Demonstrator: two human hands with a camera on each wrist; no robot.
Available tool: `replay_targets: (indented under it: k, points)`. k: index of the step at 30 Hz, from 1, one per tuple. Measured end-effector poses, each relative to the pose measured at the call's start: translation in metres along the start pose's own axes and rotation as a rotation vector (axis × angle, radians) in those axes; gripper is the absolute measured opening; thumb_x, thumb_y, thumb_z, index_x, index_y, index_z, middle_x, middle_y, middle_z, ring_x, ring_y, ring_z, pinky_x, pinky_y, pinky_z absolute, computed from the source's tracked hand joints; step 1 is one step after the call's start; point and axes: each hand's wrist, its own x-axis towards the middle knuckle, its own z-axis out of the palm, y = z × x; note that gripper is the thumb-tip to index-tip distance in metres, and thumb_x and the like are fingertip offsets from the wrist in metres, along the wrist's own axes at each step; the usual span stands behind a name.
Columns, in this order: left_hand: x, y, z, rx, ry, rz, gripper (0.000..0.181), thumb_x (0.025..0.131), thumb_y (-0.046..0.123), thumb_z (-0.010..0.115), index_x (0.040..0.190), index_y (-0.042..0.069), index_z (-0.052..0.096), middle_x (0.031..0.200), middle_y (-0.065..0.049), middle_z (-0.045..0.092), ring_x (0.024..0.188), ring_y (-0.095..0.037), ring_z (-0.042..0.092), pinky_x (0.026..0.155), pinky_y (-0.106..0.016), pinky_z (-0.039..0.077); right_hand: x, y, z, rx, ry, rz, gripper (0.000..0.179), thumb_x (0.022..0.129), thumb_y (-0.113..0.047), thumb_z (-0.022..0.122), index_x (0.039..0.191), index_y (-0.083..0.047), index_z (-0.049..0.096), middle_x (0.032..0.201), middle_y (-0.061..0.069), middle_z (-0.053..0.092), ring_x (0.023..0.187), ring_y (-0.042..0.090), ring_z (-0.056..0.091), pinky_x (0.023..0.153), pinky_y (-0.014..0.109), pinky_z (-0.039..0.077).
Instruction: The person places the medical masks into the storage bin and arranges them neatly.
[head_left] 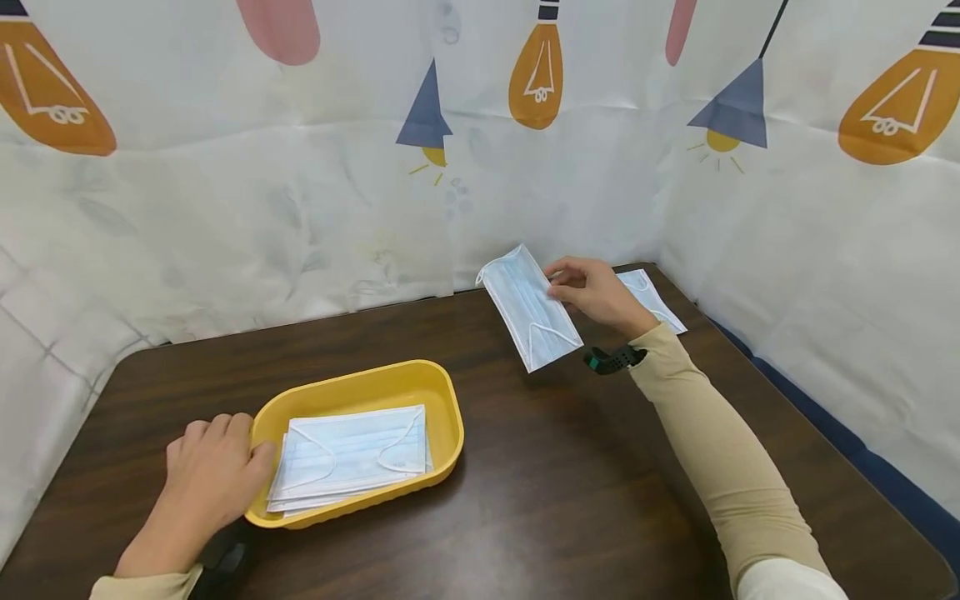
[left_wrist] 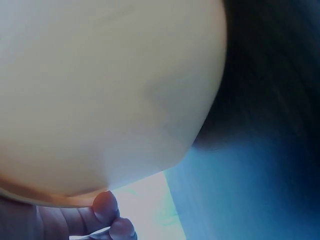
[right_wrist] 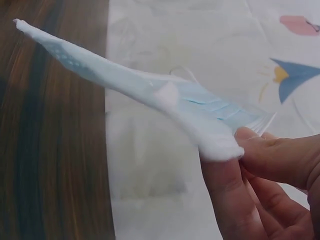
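A pale blue face mask (head_left: 528, 304) hangs tilted in the air, its right edge pinched between the thumb and fingers of my right hand (head_left: 596, 293). In the right wrist view the mask (right_wrist: 150, 95) stretches away from the gripping thumb. My left hand (head_left: 213, 471) grips the left rim of a yellow plastic basket (head_left: 435, 379), with the fingers over the edge. Inside the basket lies a stack of face masks (head_left: 352, 454), white ear loops showing on the top one. Another face mask (head_left: 651, 300) lies flat on the table, partly behind my right wrist.
The dark wood-grain table (head_left: 540, 492) reaches back to a white printed curtain (head_left: 300, 208) at the rear and sides. A dark band with a green detail (head_left: 617, 360) circles my right wrist. Dark blue fabric (head_left: 840, 433) shows beyond the table's right edge.
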Motion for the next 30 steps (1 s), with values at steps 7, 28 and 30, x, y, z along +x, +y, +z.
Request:
replay_targets:
  k: [7,28,30]
  points:
    - [-0.004,0.003,0.003,0.015,-0.064,-0.021,0.042,0.099,0.027,0.043,0.112,-0.010,0.058,0.104,-0.027,0.062,0.097,-0.050,0.047,0.078,-0.061,0.036,0.005,-0.013,0.009,0.008,-0.050,-0.061,0.033,0.099,-0.018,0.068,0.132,-0.012,0.066,0.114,0.016,0.075,0.099,0.022,0.074,0.086,0.049,0.061]
    - [-0.001,0.005,-0.001,0.014,0.009,0.004,0.038,0.096,0.025,0.044,0.108,-0.009,0.059,0.100,-0.026,0.061,0.098,-0.050,0.046,0.078,-0.062,0.035,0.029,-0.062,0.043,0.068,-0.136,-0.160,0.028,0.098,-0.011,0.068,0.126,-0.010,0.069,0.110,0.016,0.070,0.098,0.025,0.075,0.082,0.046,0.063]
    - [-0.002,0.005,-0.001,0.012,0.017,0.003,0.038,0.095,0.024,0.045,0.108,-0.009,0.059,0.100,-0.026,0.061,0.099,-0.051,0.047,0.079,-0.063,0.035,0.032,-0.067,0.048,0.070,-0.146,-0.175,0.028,0.098,-0.011,0.068,0.126,-0.009,0.069,0.110,0.016,0.070,0.097,0.025,0.075,0.079,0.043,0.064]
